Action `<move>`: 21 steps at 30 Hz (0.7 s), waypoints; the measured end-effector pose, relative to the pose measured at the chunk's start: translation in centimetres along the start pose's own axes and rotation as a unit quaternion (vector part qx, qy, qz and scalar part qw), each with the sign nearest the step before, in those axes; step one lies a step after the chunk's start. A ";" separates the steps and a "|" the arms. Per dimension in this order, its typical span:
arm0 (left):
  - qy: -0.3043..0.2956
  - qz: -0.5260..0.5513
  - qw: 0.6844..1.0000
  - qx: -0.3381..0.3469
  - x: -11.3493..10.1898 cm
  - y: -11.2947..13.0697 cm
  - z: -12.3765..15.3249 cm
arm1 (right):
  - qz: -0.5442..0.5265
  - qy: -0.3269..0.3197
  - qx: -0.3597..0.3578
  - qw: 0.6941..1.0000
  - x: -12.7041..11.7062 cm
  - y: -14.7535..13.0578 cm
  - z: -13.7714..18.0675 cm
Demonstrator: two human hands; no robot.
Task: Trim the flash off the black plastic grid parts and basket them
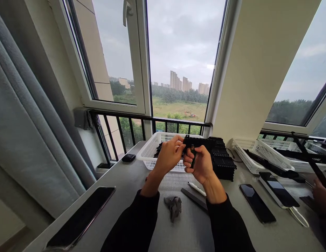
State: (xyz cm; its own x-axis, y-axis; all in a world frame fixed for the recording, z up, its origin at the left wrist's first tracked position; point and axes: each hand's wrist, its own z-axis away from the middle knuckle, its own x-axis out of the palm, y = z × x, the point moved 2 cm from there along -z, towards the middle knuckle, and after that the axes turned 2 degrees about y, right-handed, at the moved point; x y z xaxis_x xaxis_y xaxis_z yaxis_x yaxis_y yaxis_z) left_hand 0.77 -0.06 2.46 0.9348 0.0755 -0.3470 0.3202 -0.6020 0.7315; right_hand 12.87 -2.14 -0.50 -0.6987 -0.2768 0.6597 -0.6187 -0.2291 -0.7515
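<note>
Pinching the end of a black plastic piece (201, 142), the left grip (170, 154) is closed on it, held up at the right side of a white basket (149, 163); the right grip (201, 164) is curled shut around a small dark green tool (193, 159), and whether it also touches the piece cannot be told. Black parts (224, 166) are stacked just beyond the right hand, crowding that side, and the basket blocks the way forward, with a railing (152, 118) behind it. Under the forearms lie a white marker (196, 189), a dark grey strip (194, 200) and a crumpled cloth (173, 207). Rightward, a phone (257, 203) and a cabled white device (279, 190) stand between the right sleeve and another person's hand (320, 192). Leftward, the surface (126, 178) gives room as far as a dark tablet (82, 215), which lies along its slanting left edge; a small black case (128, 158) sits near that edge, beside the basket.
</note>
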 end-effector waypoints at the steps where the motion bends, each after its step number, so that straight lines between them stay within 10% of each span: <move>1: 0.008 0.000 1.000 -0.002 -0.2 0.0 0.0 | -0.002 -0.002 -0.002 1.000 -0.1 -0.1 0.0; 21: 0.059 -0.005 0.998 -0.032 -1.4 -1.7 -0.4 | -0.031 0.011 -0.044 0.999 -3.4 -3.4 1.2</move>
State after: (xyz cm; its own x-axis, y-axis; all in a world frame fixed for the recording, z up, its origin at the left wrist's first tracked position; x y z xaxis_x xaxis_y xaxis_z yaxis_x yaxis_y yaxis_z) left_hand -1.04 1.19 1.99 0.9420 0.1768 -0.2853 0.3350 -0.5493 0.7655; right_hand 17.79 -1.56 -0.19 -0.6656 -0.2445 0.7051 -0.6888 -0.1626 -0.7065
